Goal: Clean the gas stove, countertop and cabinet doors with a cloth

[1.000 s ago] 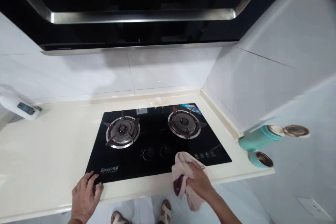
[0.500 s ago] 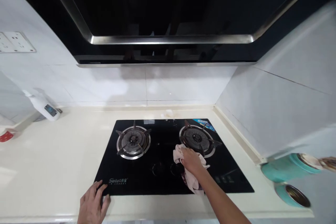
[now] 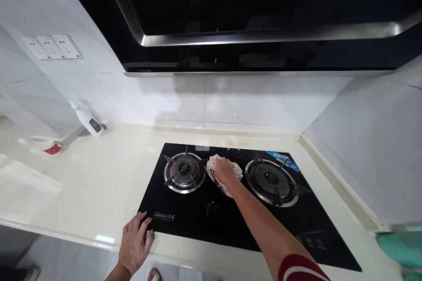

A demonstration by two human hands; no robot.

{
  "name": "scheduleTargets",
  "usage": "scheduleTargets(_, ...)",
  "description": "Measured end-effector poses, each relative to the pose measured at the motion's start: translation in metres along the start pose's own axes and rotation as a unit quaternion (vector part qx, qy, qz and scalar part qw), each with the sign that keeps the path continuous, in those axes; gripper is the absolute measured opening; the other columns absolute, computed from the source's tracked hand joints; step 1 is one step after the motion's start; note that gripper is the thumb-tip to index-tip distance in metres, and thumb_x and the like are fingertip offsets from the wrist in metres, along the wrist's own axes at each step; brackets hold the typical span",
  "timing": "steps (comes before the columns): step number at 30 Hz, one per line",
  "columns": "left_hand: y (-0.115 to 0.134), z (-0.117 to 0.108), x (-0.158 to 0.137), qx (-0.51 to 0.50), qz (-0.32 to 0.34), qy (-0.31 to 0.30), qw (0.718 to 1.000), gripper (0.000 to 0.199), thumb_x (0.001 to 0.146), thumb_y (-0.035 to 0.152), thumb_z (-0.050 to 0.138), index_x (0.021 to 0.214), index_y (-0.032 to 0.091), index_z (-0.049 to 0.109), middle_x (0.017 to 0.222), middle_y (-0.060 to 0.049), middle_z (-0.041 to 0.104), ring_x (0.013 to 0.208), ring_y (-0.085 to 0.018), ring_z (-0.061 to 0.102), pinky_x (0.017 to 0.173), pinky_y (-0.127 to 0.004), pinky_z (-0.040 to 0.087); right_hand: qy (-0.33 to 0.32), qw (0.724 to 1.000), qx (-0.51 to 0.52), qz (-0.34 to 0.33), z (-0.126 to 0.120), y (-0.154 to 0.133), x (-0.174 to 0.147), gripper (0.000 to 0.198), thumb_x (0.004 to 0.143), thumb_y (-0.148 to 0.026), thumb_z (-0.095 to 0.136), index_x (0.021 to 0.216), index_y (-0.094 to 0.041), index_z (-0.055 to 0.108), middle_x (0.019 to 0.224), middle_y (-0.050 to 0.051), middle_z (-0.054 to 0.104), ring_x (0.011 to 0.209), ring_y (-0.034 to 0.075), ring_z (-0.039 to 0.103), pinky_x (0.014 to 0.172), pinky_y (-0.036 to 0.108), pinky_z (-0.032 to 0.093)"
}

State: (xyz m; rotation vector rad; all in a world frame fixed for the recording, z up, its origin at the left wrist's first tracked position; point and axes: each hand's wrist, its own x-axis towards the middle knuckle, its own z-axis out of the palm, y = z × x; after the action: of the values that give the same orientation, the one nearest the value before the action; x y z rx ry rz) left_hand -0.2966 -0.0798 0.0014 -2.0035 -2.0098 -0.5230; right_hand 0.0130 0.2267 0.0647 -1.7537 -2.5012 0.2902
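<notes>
A pale pink cloth point(image 3: 234, 170) is pressed to the black glass gas stove point(image 3: 198, 228) between its two burners, under my right hand point(image 3: 225, 171), whose fingers grip it. Just left of the cloth is the left burner point(image 3: 185, 173); the right burner point(image 3: 271, 181) lies on its other side, below my forearm's right. My left hand point(image 3: 134, 239) rests with fingers spread on the counter's front edge, its fingertips touching the stove's front left corner. Behind the stove, a whitish wet patch point(image 3: 231, 141) marks the counter.
A black range hood point(image 3: 257, 57) hangs low over the stove. At the back left stand a white bottle point(image 3: 87, 119) and a red-and-white cup point(image 3: 52, 147). A teal container point(image 3: 402, 248) sits at the right edge. Wall sockets point(image 3: 54, 47) are at upper left.
My right hand has slid the cloth left and back, from beside the right burner to between the burners. The view has swung left; my left hand stays at the stove's corner.
</notes>
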Motion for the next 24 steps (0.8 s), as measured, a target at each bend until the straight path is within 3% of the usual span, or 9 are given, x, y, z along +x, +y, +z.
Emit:
scheduleTargets(5, 0.003, -0.001, -0.001, -0.004, -0.001, 0.0, 1.0, 0.029, 0.091, 0.03, 0.053, 0.117, 0.022, 0.064, 0.127, -0.012, 0.063, 0.124, -0.029, 0.055, 0.096, -0.043, 0.044, -0.047, 0.996, 0.003, -0.08, 0.004, -0.007, -0.036, 0.051, 0.081, -0.027, 0.064, 0.13, -0.019, 0.057, 0.131, 0.012, 0.056, 0.124, 0.031, 0.047, 0.103, 0.041, 0.033)
scheduleTargets(9, 0.004, -0.001, 0.0, -0.005, -0.009, -0.006, 1.0, 0.03, 0.091, 0.03, 0.053, 0.118, 0.021, 0.065, 0.127, -0.012, 0.064, 0.124, -0.03, 0.055, 0.097, -0.044, 0.044, -0.068, 0.987, -0.005, -0.143, 0.005, -0.029, -0.071, 0.048, 0.077, -0.022, 0.065, 0.125, -0.016, 0.062, 0.124, 0.015, 0.061, 0.119, 0.032, 0.052, 0.103, 0.044, 0.034)
scheduleTargets(13, 0.005, -0.001, 0.0, -0.003, -0.008, 0.0, 1.0, 0.03, 0.091, 0.03, 0.053, 0.117, 0.022, 0.065, 0.127, -0.012, 0.064, 0.122, -0.029, 0.056, 0.096, -0.044, 0.044, -0.083, 0.972, -0.009, -0.218, 0.002, -0.056, -0.083, 0.032, 0.072, -0.016, 0.067, 0.104, -0.017, 0.071, 0.111, 0.014, 0.068, 0.112, 0.033, 0.057, 0.105, 0.048, 0.032)
scheduleTargets(16, 0.005, -0.002, 0.001, 0.0, -0.006, 0.005, 1.0, 0.03, 0.091, 0.029, 0.052, 0.116, 0.021, 0.065, 0.126, -0.013, 0.064, 0.122, -0.029, 0.056, 0.095, -0.043, 0.045, -0.105, 0.95, 0.0, -0.293, 0.006, -0.079, -0.092, 0.019, 0.069, -0.012, 0.067, 0.087, -0.017, 0.072, 0.099, 0.011, 0.07, 0.103, 0.029, 0.06, 0.1, 0.042, 0.037)
scheduleTargets(24, 0.004, -0.003, 0.0, 0.004, 0.004, 0.001, 1.0, 0.03, 0.089, 0.029, 0.053, 0.116, 0.021, 0.065, 0.125, -0.012, 0.064, 0.121, -0.029, 0.056, 0.095, -0.043, 0.044, -0.092, 0.911, 0.064, -0.398, 0.042, -0.147, -0.164, 0.038, 0.074, -0.036, 0.075, 0.107, -0.019, 0.065, 0.118, 0.007, 0.063, 0.114, 0.027, 0.05, 0.1, 0.041, 0.038)
